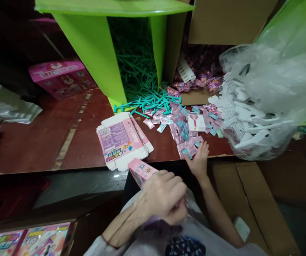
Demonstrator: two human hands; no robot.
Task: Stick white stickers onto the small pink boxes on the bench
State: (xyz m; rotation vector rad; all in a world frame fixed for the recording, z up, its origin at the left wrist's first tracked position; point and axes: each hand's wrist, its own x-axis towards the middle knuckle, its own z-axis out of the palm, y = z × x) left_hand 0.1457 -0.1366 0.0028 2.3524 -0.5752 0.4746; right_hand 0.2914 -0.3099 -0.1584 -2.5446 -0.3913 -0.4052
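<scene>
My left hand is closed around a small pink printed box, held tilted in front of my body; part of it is hidden behind the hand. My right hand is open with fingers spread, at the near edge of a heap of small pink and blue sachets. A white card with a pink picture lies on that heap. Left of the sachets is a stack of flattened pink boxes. Behind them, teal plastic hammer-like sticks spill from a green bin.
A clear bag of white plastic parts stands at the right table edge. A carton with bags of colourful beads is at the back. A pink carton and white stacked sheets are leftward. Finished-looking boxes lie in a carton lower left.
</scene>
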